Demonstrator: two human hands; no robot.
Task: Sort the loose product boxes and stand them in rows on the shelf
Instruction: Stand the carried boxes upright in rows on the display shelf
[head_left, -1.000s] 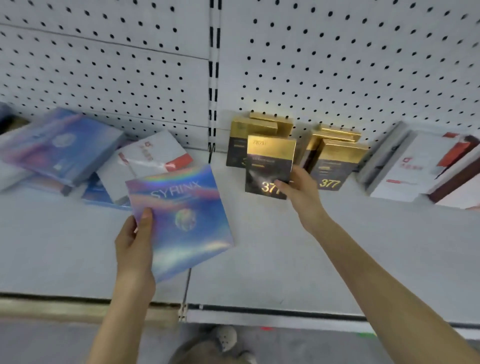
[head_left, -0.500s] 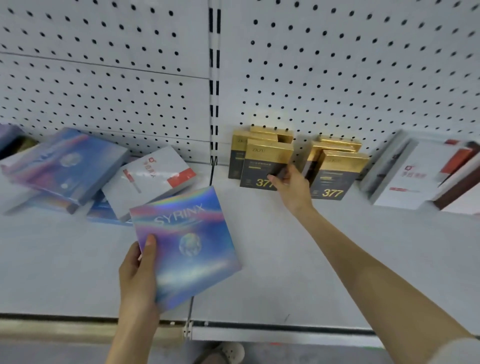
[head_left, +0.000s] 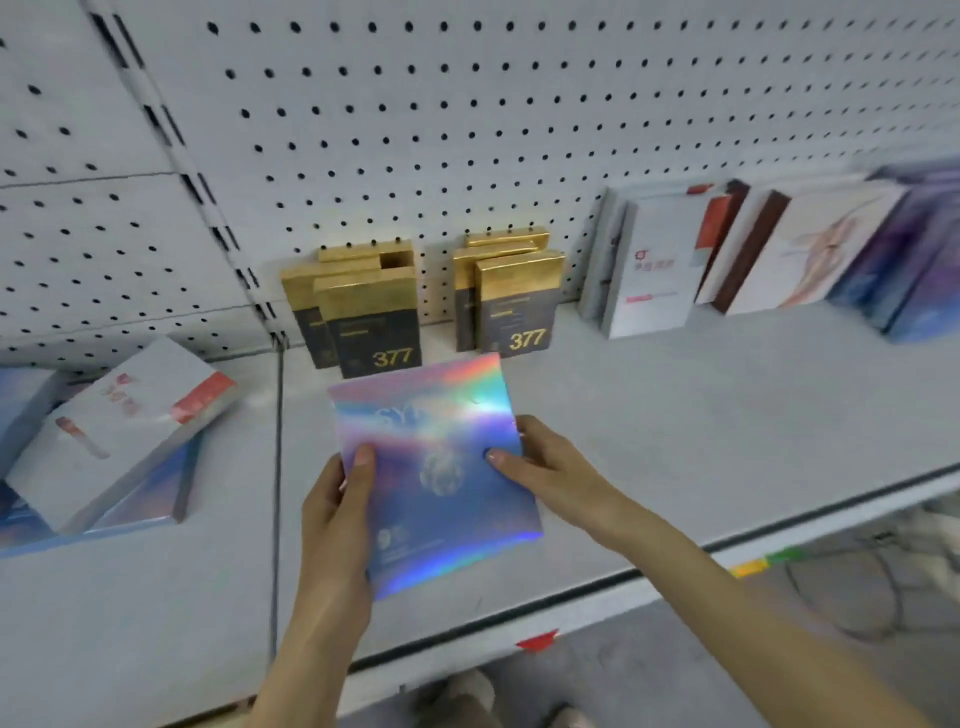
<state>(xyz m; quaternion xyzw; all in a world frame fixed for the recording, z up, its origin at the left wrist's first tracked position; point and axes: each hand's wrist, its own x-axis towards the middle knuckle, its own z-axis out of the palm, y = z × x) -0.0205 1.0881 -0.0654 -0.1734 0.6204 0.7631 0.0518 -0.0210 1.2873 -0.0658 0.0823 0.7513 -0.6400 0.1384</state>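
A flat holographic box with rainbow sheen is held above the grey shelf, in front of the gold boxes. My left hand grips its left edge, thumb on the face. My right hand holds its right edge, thumb on the front. Two short rows of gold-and-black "377" boxes stand against the pegboard: a left row and a right row.
A loose pile lies at the left, with a white-and-red box on top of blue ones. At the right, white boxes, a pale illustrated box and purple-blue boxes stand leaning. The shelf's front edge runs diagonally.
My right hand let go of the gold box, now standing in the left row, and came back to take the holographic box's right edge. The view swung to the right.
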